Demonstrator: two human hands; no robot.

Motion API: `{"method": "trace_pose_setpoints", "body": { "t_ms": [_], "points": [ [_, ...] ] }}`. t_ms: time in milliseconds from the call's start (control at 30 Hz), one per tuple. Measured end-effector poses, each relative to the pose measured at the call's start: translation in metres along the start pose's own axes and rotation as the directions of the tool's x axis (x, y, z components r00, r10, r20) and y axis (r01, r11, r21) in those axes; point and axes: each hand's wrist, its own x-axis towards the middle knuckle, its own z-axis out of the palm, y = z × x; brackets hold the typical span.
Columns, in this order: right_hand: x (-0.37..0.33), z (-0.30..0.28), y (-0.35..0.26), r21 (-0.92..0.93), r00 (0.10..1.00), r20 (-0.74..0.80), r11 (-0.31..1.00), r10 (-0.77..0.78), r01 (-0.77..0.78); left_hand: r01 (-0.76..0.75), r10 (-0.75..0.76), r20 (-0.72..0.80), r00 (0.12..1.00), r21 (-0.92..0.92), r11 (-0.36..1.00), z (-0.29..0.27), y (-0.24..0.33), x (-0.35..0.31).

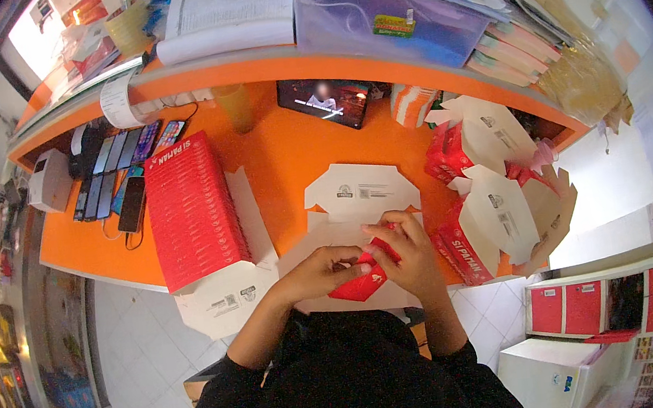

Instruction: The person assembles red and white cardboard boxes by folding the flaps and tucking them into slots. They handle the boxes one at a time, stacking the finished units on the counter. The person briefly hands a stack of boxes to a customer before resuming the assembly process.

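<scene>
A partly folded carton (366, 191), white inside and red outside, lies on the orange table in front of me. Its near red side panel (359, 285) is turned up between my hands. My left hand (323, 272) pinches the panel's left part, thumb and fingers bent together. On the panel's right side, my right hand (408, 257) is closed with its fingers curled over the edge. The carton's white flap with a small printed mark lies flat beyond my hands. Some of the fingertips are hidden behind the red panel.
Left of the carton stands a long stack of red flat cartons (195, 212). Folded red and white boxes (499, 215) crowd the right side. Several phones (117, 160) lie at the far left. A tablet (324, 104) leans under the orange shelf (245, 71), which holds papers and a plastic bin (386, 21).
</scene>
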Motion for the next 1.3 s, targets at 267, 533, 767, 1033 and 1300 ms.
{"method": "trace_pose_setpoints", "body": {
  "t_ms": [267,533,767,1033,1300],
  "points": [
    [-0.010,0.008,-0.019,-0.186,0.976,0.002,0.958,-0.220,0.216,-0.212,-0.159,-0.557,0.815,-0.542,0.813,0.016,0.034,0.013],
    [-0.005,-0.011,-0.014,-0.426,0.884,0.201,0.775,-0.421,0.466,-0.212,-0.086,-0.460,0.884,-0.558,0.802,-0.002,0.032,0.007],
    [-0.004,-0.035,-0.016,-0.080,0.742,0.247,0.750,-0.623,0.657,-0.215,-0.061,-0.459,0.887,-0.525,0.824,-0.011,0.040,0.002],
    [-0.007,-0.039,-0.028,0.118,0.805,0.139,0.816,-0.577,0.565,-0.327,0.012,-0.525,0.851,-0.513,0.794,-0.004,0.039,0.009],
    [-0.002,-0.016,-0.022,-0.040,0.953,-0.137,0.963,-0.269,0.266,-0.472,0.127,-0.627,0.769,-0.422,0.774,0.036,0.033,0.021]
  ]
}}
